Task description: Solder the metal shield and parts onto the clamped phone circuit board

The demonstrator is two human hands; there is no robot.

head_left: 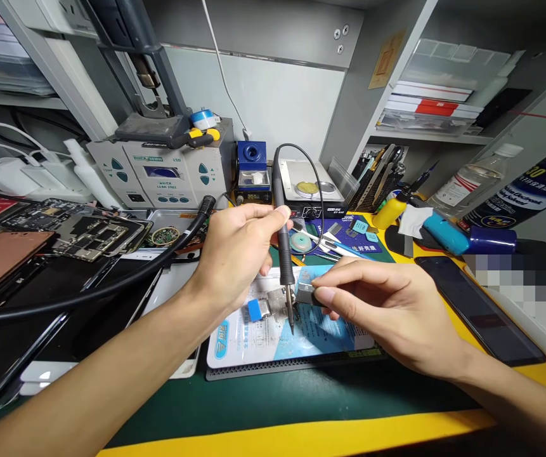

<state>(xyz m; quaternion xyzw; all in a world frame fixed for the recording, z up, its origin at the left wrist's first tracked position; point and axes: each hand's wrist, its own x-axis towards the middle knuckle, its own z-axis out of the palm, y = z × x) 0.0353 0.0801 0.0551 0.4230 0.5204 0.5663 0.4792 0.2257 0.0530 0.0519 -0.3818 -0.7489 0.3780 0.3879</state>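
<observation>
My left hand (229, 254) pinches the black handle of a soldering iron (286, 270), held upright with its metal tip pointing down. Just right of the iron, my right hand (391, 308) grips a small dark grey block with a shiny metal top (306, 293) between thumb and fingers. Its exact kind I cannot make out. Behind the iron's tip lies a small circuit board (275, 304) with a blue piece (255, 310) at its left. The board rests on a white and blue printed mat (239, 350); part of it is hidden by the iron.
A hot air station (158, 171) stands at the back left, its black hose (158, 263) crossing the left side. Phone parts (92, 235) crowd the left. Behind my hands is a soldering station (301, 206). Bottles (477, 178) and a dark phone (482, 308) lie right.
</observation>
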